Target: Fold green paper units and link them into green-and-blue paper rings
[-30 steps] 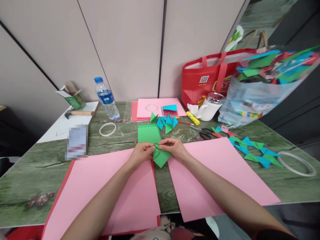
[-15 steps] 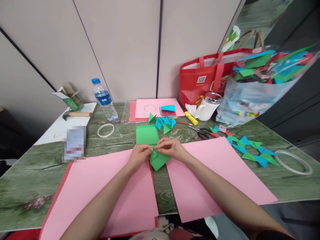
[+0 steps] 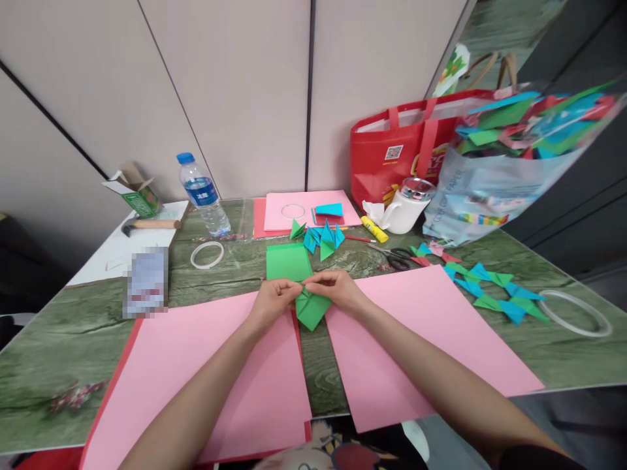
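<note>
Between my hands is a partly folded piece of green paper (image 3: 313,312), its pointed lower end hanging toward me. My left hand (image 3: 275,303) pinches its upper left edge with thumb and forefinger. From the other side, my right hand (image 3: 337,290) pinches the same upper edge, and the fingertips of both hands nearly touch. Just beyond lies a stack of green paper (image 3: 288,261) on the table. Large pink sheets (image 3: 210,372) lie under my left forearm, and another pink sheet (image 3: 392,346) is under my right.
Folded blue and green pieces (image 3: 326,240) stand behind the green stack. Scissors (image 3: 394,256), a glue stick (image 3: 375,228) and a white mug (image 3: 409,205) are at right, near a linked paper ring (image 3: 490,287) and a bulging plastic bag (image 3: 490,189). A water bottle (image 3: 202,196) and hammer (image 3: 151,224) are at left.
Both hands still pinch the green paper's upper edge. My fingertips have come slightly closer together, and the paper has shifted a little to the right.
</note>
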A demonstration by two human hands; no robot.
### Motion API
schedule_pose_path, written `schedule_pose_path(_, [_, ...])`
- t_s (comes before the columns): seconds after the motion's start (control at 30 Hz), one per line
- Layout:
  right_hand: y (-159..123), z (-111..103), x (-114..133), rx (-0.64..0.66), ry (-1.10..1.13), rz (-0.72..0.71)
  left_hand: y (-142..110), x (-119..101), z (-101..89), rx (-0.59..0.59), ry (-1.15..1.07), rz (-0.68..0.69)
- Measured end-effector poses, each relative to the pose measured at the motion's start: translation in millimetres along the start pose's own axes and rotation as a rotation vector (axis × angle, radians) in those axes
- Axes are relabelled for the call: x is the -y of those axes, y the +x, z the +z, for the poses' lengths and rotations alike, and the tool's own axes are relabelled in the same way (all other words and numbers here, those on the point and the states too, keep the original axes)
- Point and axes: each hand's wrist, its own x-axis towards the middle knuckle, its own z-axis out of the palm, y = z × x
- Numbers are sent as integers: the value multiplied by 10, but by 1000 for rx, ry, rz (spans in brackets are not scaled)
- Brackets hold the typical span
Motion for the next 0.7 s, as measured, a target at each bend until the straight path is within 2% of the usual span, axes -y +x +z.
schedule_pose_path(0.27, [16,-24,-63,-16,44,58,24,57,-17,-82,175,77])
schedule_pose_path(0.7, [3,-11,-64,-69,156,138,34,101,3,-62,70,26])
